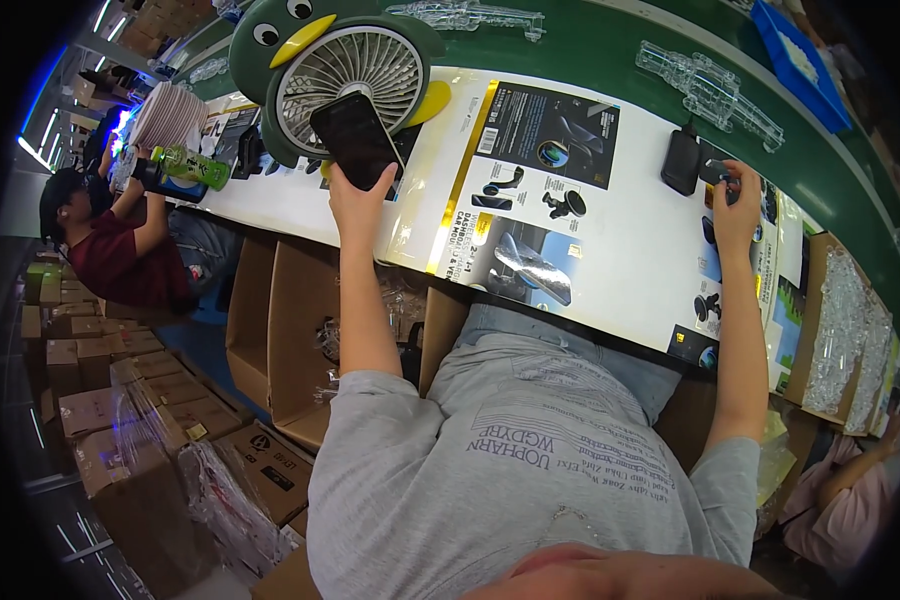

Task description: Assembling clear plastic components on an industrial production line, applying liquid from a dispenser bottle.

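Note:
My left hand [356,205] is closed round the lower end of a black smartphone [348,135]. The phone is tilted, its dark screen up, in front of a green penguin-shaped fan [395,62] with a yellow beak. Over at the right side of the table, my right hand [736,200] pinches a small dark piece [716,171]; its exact kind is too small to tell. Just left of that hand is a black rounded block [681,162], apart from the fingers. Under both hands lies a white printed sheet [635,240] with pictures of phone mounts.
Clear plastic parts [705,88] lie on the green surface [600,60] beyond the sheet. A blue bin [800,65] stands far right, a carton of clear plastic pieces [835,335] nearer. At left are a green bottle [195,167] and a co-worker [130,255]. Open cartons [298,340] stand below the table edge.

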Motion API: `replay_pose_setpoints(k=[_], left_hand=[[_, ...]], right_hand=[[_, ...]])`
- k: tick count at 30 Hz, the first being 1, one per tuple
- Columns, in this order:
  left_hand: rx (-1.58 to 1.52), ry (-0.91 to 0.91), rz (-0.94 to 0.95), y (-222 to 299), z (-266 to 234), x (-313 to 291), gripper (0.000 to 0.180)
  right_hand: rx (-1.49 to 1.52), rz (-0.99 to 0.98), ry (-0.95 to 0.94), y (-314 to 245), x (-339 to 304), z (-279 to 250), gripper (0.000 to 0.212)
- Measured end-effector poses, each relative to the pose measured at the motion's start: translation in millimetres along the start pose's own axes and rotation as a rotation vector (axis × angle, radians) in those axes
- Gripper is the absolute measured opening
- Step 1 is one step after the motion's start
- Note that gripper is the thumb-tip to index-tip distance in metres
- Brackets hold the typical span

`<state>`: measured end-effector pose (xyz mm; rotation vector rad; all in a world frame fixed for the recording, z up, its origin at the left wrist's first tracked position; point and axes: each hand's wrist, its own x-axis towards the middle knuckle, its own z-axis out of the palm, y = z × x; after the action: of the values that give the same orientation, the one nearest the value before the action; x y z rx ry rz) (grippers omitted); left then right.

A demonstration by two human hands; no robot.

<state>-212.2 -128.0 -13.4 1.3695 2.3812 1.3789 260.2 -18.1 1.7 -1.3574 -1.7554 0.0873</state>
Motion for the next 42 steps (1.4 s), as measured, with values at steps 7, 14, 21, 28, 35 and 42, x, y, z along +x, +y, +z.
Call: replay_pose_setpoints(k=[7,14,21,28,35,42], left_hand=[[-0.057,0.028,0.012,-16,2,3,0.052],[-0.5,-0.036,-0.015,-15,3,1,0.031],[-0.438,-0.023,-0.01,-19,5,4,0.032],[-0.414,-0.015,-0.015,-17,5,3,0.038],[-0.529,0.064,-0.038,-20,2,4,0.029],[-0.513,0.116,-0.071,-16,1,1,0.027]], right_hand=[[0.01,0.005,0.002,0,0,0,0.028],[0.006,0.026,-0.005,1,0,-1,0.028],[0.002,0.035,-0.009,0,0,-1,0.027],[0.008,0.023,0.002,0,0,-1,0.027],[0.005,0.012,0.004,1,1,0,0.027],[0.019,0.01,0.008,3,0,-1,0.027]])
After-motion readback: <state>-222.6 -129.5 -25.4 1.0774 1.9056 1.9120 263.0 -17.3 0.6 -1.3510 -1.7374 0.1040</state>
